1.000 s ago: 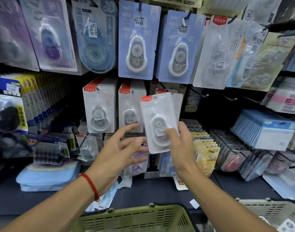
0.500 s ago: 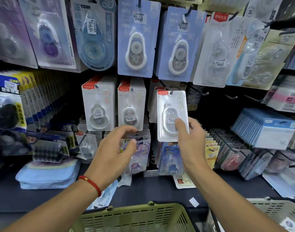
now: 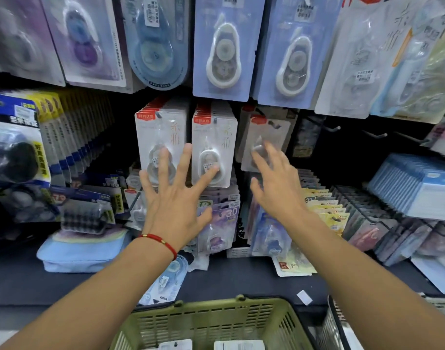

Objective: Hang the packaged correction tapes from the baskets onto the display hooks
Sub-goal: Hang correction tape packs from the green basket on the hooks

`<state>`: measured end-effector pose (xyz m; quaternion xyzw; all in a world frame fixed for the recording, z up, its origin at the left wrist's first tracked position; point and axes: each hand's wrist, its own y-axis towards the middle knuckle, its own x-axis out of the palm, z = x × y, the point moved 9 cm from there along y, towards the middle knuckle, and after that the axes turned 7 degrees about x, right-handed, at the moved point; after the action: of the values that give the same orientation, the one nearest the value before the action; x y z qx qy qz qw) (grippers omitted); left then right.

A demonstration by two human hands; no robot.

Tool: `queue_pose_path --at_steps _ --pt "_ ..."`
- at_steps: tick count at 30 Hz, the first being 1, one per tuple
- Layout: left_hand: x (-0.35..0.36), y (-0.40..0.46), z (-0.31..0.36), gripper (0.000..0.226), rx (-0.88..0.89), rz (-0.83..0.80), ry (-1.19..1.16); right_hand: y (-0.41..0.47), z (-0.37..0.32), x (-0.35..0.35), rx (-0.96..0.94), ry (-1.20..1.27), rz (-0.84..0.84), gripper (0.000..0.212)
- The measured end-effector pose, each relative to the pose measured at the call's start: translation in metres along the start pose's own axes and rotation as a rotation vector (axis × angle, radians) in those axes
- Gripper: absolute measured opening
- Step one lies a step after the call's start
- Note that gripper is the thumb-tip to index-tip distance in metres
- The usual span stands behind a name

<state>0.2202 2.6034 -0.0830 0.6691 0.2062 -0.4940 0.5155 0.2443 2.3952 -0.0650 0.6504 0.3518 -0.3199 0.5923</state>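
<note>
Dark display wall filling the view, hung with rows of carded stationery. Along the top, big blue-backed blister cards with white teardrop dispensers. Below them, three hooks of packaged correction tapes side by side: left stack, middle stack, and the right-hand pack, the one at the task's hook. White card, red label at the top corner, clear bubble over a small grey-white dispenser; somewhat blurred. Hangs upright from its hook, long axis vertical, red label up, printed face out toward the camera, slightly tilted against the cards behind.

Green basket at the bottom edge, two more white packs lying flat in it. Grey basket rim just to its right. Pale blue pouch on the dark shelf at left; bare hooks sticking out right of the hung pack.

Left hand, red bracelet at the wrist, spread wide, fingers straight, lying over the lower fronts of the left and middle stacks, gripping nothing. Right hand open too, fingers loosely extended over the lower half of the right-hand pack, partly hiding its dispenser; motion-blurred, so contact not certain, nothing pinched.
</note>
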Motion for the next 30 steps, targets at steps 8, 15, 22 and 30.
queue_pose_path --at_steps 8,15,22,30 --pt "0.008 -0.004 -0.005 0.092 0.042 0.011 0.111 0.06 0.01 0.043 0.035 -0.068 -0.165 0.081" --pt "-0.001 -0.035 -0.003 0.064 0.145 0.063 0.049 0.005 -0.007 0.019 0.028 0.157 0.046 0.05" --pt "0.083 -0.165 -0.029 0.046 0.118 -0.587 -0.032 -0.143 -0.067 0.096 -0.226 0.287 -0.565 0.022" --pt "0.156 -0.343 -0.041 0.067 -0.201 -0.844 -0.041 -0.402 -0.069 0.264 -0.027 0.072 -1.48 0.06"
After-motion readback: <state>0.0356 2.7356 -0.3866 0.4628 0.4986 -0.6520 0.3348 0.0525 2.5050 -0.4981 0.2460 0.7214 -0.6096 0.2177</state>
